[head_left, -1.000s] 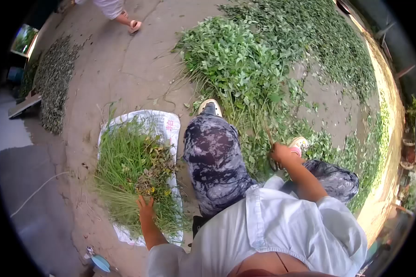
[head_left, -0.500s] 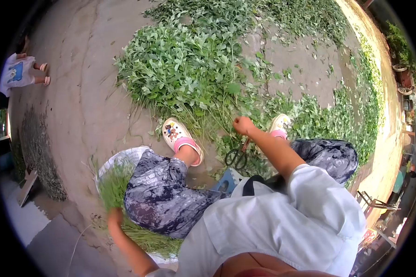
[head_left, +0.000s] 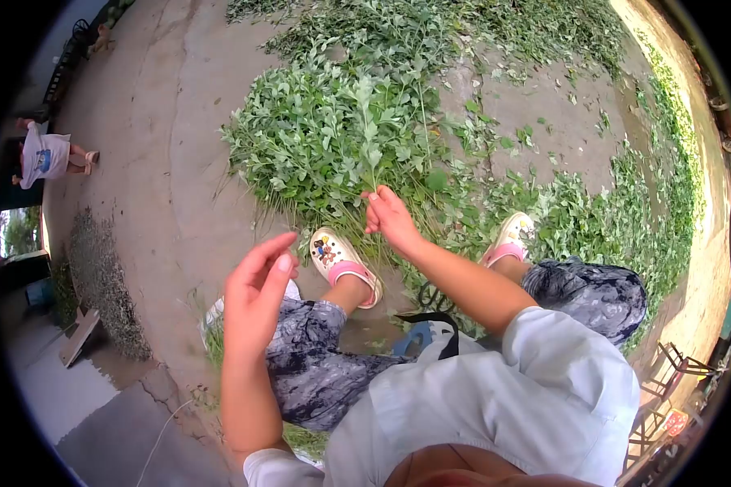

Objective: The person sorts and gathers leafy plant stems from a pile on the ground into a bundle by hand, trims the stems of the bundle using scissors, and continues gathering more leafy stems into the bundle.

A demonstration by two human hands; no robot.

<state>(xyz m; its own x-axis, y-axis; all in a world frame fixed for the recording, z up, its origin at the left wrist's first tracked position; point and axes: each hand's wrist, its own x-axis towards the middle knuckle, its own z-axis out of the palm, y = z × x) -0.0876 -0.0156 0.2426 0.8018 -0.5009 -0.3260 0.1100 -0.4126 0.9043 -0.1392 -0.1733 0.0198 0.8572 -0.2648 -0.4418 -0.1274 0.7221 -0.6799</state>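
Note:
My right hand (head_left: 390,217) is closed around the lower end of a leafy green stem (head_left: 370,134), pinched between thumb and fingers. The stem points away from me over a large heap of cut leafy stems (head_left: 300,134) on the ground. My left hand (head_left: 256,288) is raised above my left leg with thumb and fingers apart, holding nothing. Beneath it, mostly hidden, a white sack (head_left: 213,315) shows bits of grassy green stems (head_left: 215,345). Dark-handled scissors (head_left: 434,297) lie between my feet, partly covered by my right forearm.
A blue stool (head_left: 415,338) is under me, between my legs. My clogs (head_left: 330,247) stand at the heap's near edge. More cut greenery (head_left: 601,203) spreads over the concrete on the right. A child (head_left: 47,156) is at the far left, beside a dark drying pile (head_left: 101,280).
My left hand has risen from the grassy stems at lower left toward the middle. My right hand has moved left and now holds up a leafy stem. The child has turned.

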